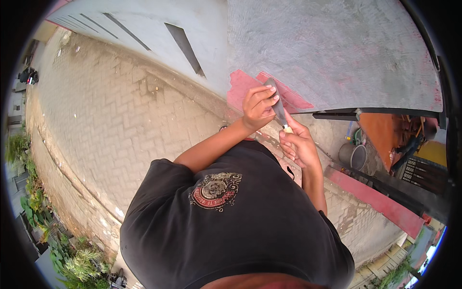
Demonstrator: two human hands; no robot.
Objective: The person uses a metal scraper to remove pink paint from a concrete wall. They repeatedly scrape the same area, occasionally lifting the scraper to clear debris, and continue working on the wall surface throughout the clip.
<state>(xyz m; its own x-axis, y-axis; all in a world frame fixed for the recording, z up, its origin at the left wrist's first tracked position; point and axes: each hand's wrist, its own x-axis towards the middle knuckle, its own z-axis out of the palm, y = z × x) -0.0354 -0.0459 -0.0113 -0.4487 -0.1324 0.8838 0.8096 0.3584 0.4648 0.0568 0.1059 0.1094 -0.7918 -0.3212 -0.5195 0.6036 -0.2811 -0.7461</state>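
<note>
A putty knife (278, 107) with a grey metal blade and a light wooden handle is held slantwise in front of the wall. My right hand (297, 144) grips its handle, thumb on top near the ferrule. The fingers of my left hand (260, 107) lie across the blade near its broad end, with the thumb partly hidden. Behind the blade is a red patch (297, 98) with a ragged edge on the grey wall (332, 54).
A pale wall (144, 25) with slot openings runs along the paved lane (115, 108). On the right are a bucket (358, 157), a red-topped ledge (375, 198) and an orange panel (377, 133). Plants (83, 263) line the lane's far side, and a motorcycle (29, 76) stands far off.
</note>
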